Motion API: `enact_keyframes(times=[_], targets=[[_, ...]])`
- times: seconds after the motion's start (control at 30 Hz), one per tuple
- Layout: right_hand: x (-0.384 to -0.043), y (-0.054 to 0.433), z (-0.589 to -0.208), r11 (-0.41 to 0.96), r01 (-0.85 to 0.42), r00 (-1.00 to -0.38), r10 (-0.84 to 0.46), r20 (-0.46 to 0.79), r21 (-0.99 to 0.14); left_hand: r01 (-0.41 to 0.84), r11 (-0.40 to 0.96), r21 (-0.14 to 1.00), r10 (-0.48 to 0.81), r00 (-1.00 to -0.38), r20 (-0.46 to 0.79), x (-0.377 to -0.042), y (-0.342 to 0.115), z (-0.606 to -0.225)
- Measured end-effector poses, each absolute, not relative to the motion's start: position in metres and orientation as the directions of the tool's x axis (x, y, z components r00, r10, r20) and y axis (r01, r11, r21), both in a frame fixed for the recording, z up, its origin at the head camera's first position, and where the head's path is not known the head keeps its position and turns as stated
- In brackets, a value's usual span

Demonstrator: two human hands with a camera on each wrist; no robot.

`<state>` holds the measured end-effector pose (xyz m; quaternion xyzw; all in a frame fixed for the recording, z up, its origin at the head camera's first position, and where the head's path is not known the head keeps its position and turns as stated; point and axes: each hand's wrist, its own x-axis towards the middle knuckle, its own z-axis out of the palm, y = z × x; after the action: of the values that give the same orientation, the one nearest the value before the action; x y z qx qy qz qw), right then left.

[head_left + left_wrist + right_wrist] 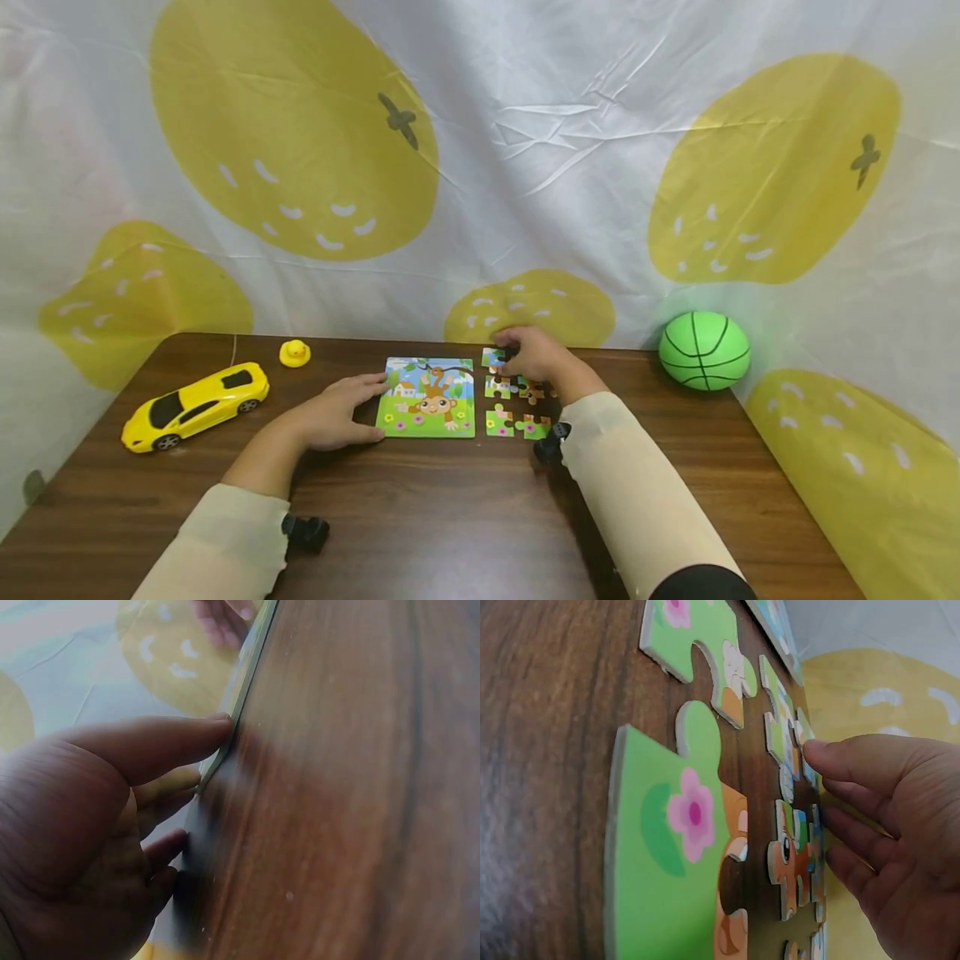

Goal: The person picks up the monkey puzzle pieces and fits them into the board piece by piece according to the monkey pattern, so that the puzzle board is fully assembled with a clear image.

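On the counter (pixel 420 517), a yellow toy car (pixel 198 406) and a small yellow duck (pixel 295 353) sit left of the left hand (pixel 339 412), which is spread wide, thumb and fingers touching the left edge of the monkey picture board (pixel 426 404) without gripping it. Just right of the board lie loose puzzle pieces (pixel 499 421) in rows, the right hand (pixel 534 357) at the far row with thumb and fingers slightly parted, though whether it pinches one I cannot tell; a green ball (pixel 705 350) rests farther right.

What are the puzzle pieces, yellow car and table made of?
The puzzle pieces look like thick cardboard or thin wood: smooth printed faces, pale cut edges. The yellow car seems plastic or painted metal: smooth, fairly glossy body. The table looks like satiny wood or laminate, with brown grain.
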<state>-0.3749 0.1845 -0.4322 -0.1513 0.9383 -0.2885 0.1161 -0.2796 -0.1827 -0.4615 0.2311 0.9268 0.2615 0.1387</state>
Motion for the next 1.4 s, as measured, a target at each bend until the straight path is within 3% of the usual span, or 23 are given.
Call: enact_keyframes(times=[0.9, 1.4], targets=[[-0.382, 0.18, -0.433, 0.845, -0.224, -0.932, -0.331, -0.145, -0.486, 0.353, 0.763, 0.541, 0.498, -0.855, -0.145, -0.279, -0.181, -0.461], [-0.369, 0.177, -0.426, 0.706, -0.287, -0.917, -0.398, -0.026, -0.647, 0.344, 0.771, 0.536, 0.49, -0.858, -0.153, -0.279, -0.181, -0.461]])
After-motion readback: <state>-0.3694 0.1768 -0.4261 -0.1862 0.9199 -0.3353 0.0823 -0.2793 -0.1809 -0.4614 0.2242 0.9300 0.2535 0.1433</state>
